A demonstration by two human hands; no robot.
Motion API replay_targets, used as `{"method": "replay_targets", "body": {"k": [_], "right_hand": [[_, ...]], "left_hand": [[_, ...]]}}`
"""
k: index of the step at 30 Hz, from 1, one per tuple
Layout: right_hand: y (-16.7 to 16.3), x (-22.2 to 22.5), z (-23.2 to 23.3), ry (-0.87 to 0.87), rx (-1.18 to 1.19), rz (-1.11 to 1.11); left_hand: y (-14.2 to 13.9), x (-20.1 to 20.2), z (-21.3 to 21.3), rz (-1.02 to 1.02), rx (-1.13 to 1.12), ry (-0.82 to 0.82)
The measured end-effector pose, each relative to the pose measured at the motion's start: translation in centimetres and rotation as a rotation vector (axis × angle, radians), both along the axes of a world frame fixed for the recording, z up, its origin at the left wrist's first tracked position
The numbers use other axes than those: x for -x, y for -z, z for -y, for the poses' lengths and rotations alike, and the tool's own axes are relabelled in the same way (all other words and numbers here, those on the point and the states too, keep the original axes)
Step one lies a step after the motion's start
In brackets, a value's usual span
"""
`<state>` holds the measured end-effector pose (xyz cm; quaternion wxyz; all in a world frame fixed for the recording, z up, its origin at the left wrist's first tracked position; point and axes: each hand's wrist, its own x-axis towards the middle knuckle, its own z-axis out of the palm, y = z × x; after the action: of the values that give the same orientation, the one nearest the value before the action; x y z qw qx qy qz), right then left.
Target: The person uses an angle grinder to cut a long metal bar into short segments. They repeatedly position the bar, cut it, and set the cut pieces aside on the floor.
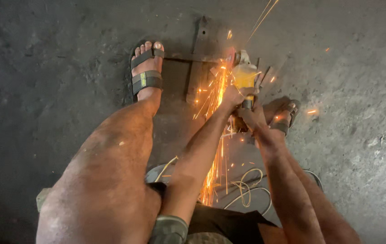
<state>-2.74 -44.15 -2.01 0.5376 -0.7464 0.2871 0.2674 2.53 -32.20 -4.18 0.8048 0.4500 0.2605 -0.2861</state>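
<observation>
Head view: both hands, left [233, 96] and right [252, 116], grip a yellow grinder [244, 76], its disc biting a dark steel frame [198, 63] on the floor, pinned under a sandal [146, 72]. Sparks [214, 135] fly; the cut looks unfinished.

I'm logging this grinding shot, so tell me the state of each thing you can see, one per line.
Angle grinder: running, throwing sparks, disc on the metal.
Left hand: grip closed on the grinder.
Right hand: grip closed on the grinder's rear.
Metal piece: flat on the floor, held under the sandalled foot.
Cable: loose, looped on the floor.
</observation>
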Motion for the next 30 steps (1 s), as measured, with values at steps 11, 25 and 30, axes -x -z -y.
{"method": "replay_targets", "body": {"k": [11,25,30], "right_hand": [[-0.6,1.4,-0.7,0.064,-0.059,0.040],[0.1,-0.9,0.2,-0.131,0.015,0.085],[-0.5,0.8,-0.3,0.007,0.091,-0.062]], "left_hand": [[-0.1,0.8,-0.2,0.008,0.013,-0.002],[-1.8,-1.1,-1.1,-0.020,-0.070,0.078],[-0.5,0.8,-0.4,0.011,0.048,0.044]]}}
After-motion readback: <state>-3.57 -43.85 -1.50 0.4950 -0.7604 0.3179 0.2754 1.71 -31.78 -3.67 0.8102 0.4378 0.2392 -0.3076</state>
